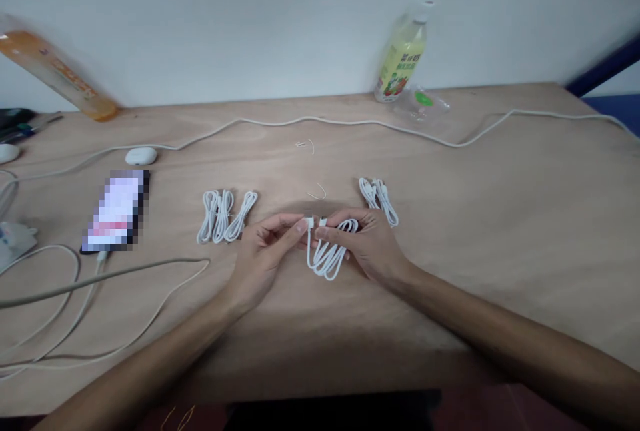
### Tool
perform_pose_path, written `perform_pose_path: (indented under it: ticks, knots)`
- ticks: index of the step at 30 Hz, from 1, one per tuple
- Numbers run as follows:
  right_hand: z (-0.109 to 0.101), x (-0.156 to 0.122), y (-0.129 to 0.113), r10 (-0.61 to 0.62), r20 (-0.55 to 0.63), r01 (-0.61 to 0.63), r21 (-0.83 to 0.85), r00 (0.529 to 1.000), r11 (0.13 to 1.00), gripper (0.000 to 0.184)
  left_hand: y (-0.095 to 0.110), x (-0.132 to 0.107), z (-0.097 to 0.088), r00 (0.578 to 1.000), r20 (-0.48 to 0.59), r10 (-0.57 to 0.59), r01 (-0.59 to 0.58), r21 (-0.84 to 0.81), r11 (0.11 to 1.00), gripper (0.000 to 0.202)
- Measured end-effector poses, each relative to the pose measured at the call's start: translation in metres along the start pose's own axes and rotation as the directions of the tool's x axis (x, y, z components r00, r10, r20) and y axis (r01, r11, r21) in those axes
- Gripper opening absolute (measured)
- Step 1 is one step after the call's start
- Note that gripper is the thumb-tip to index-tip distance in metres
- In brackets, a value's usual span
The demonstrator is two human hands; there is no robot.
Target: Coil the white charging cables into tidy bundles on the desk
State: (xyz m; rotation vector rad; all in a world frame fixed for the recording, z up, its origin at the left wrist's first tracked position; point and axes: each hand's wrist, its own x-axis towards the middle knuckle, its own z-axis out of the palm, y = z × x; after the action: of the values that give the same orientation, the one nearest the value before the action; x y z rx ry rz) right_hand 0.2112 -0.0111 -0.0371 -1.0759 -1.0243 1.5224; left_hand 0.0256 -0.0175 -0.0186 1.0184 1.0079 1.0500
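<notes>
At the middle of the wooden table (pixel 500 231), both hands hold one folded white cable (pixel 327 259). My left hand (pixel 265 251) pinches a plug end at the top of the bundle. My right hand (pixel 370 244) pinches the other plug end and grips the loops beside it. The loops hang down between the hands onto the table. Three bundled white cables (pixel 225 216) lie to the left of my left hand. Another bundled white cable (pixel 379 198) lies just behind my right hand.
A phone (pixel 117 211) with a cable plugged in lies at the left, a white earbud case (pixel 141 156) behind it. A long white cord (pixel 350 122) runs across the back. A drink bottle (pixel 403 54) stands by the wall; an orange bottle (pixel 55 74) leans at far left. Small twist ties (pixel 317 192) lie mid-table.
</notes>
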Motion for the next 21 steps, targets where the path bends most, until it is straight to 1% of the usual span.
perform_pose_path:
  ticks: [6, 11, 16, 21]
  knots:
    - [-0.0018, 0.0003, 0.0038, 0.007, -0.005, -0.007, -0.022, 1.0, 1.0, 0.025, 0.0018, 0.0005, 0.0005, 1.0, 0.005, -0.009, 0.009, -0.012, 1.0, 0.023]
    - [-0.0024, 0.0004, 0.0063, -0.04, -0.007, 0.039, -0.019, 0.999, 0.999, 0.022, 0.0001, 0.0017, -0.0006, 1.0, 0.009, -0.007, 0.008, -0.035, 0.999, 0.024]
    - [-0.0023, -0.0013, 0.0059, -0.055, -0.043, 0.053, -0.054, 0.998, 0.997, 0.02, 0.0002, 0.0016, -0.0002, 1.0, 0.001, 0.0, 0.0, -0.002, 1.0, 0.02]
    - [-0.0025, -0.0019, 0.0046, -0.054, -0.044, 0.05, -0.074, 0.998, 0.996, 0.022, 0.003, 0.0011, 0.0009, 1.0, 0.001, -0.019, 0.019, 0.019, 1.0, 0.022]
